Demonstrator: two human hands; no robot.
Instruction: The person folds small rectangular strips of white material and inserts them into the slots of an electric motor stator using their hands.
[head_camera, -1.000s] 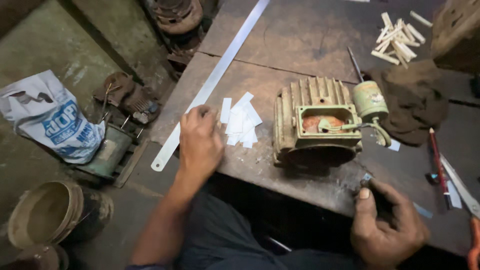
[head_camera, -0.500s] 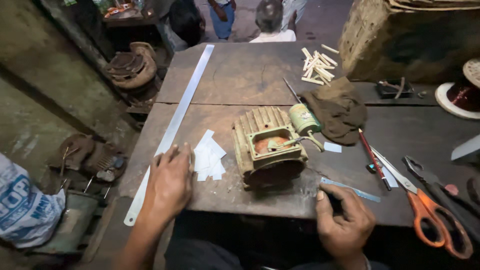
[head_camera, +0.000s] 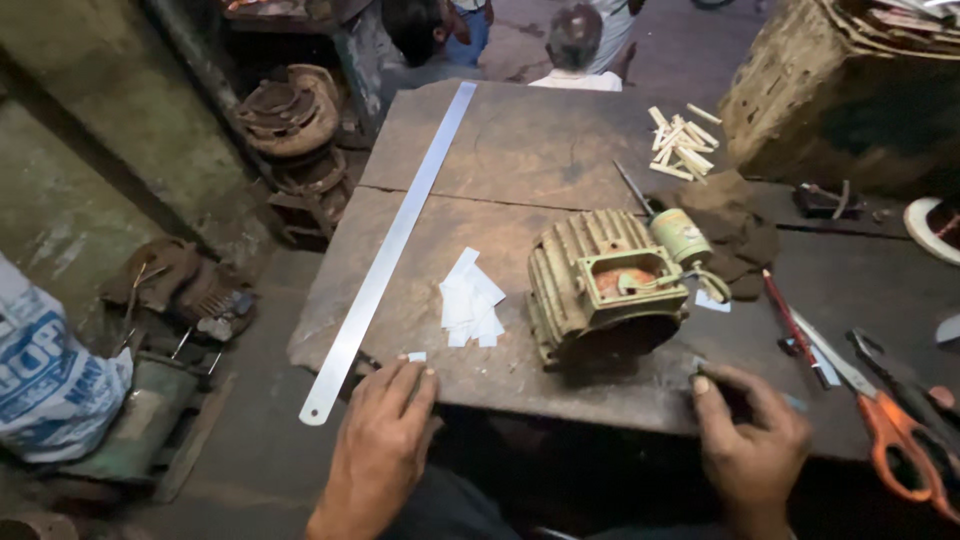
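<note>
Head view looks down on a worn workbench (head_camera: 560, 150), and at its near edge the left hand (head_camera: 385, 440) lies palm-down with fingers spread loosely, its fingertips just touching a tiny white paper slip (head_camera: 416, 356); the hand grips nothing. The slip sits at about 7 o'clock from the green ribbed motor housing (head_camera: 600, 290), which stands in the middle of the bench with its open end toward the person. Between slip and housing, a small fan of white paper strips (head_camera: 470, 302) lies flat. The right hand (head_camera: 752, 440), at 5 o'clock from the housing, curls at the bench edge with thumb and forefinger pinched toward something dark; what it has, if anything, I cannot tell, as shadow hides it. To lift so small a slip well, it seems wise to slide it toward the bench edge with one fingertip, then pinch it lightly without creasing. Further out, a long steel ruler (head_camera: 395, 235) runs diagonally from 7 to 12 o'clock at the left. At 2 o'clock of the housing rest a green spool (head_camera: 680, 235) and a brown rag (head_camera: 735, 225), with a heap of pale wooden wedges (head_camera: 680, 145) beyond. Orange-handled scissors (head_camera: 890, 435) and a red pencil (head_camera: 790, 320) lie at 4 o'clock.
</note>
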